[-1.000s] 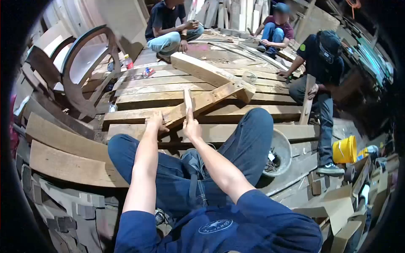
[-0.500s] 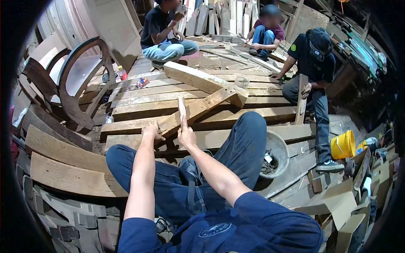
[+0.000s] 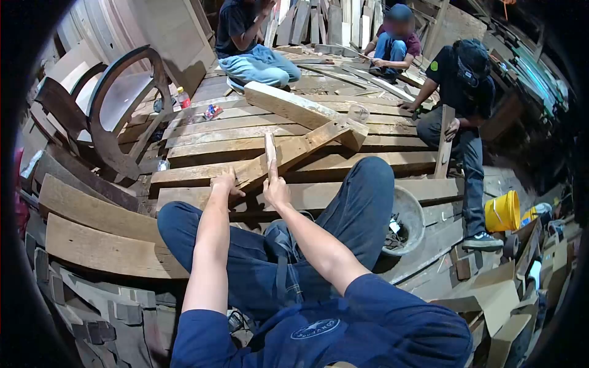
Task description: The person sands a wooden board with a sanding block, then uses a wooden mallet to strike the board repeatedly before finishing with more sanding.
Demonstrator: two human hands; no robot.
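My right hand [image 3: 277, 190] is closed round the lower end of a narrow flat wooden piece [image 3: 270, 150], which points up and away from me. Just beyond it lies a thick wooden beam [image 3: 310, 144], slanting from near my hands up to the right. At the beam's near end rests my left hand [image 3: 226, 181], fingers apart and touching the wood. A second squared beam [image 3: 288, 107] meets the first one at its far end.
Several planks [image 3: 215, 152] form the floor ahead. A curved wooden frame [image 3: 98, 116] stands left, above curved boards [image 3: 104, 245]. A grey bucket [image 3: 414, 214] with dark bits sits by my knee, a yellow bucket [image 3: 502, 211] further right. Three people crouch or sit ahead.
The whole view has shifted slightly. My right hand still grips the wooden piece, and my left hand stays at the beam's near end. The person at back left has changed posture.
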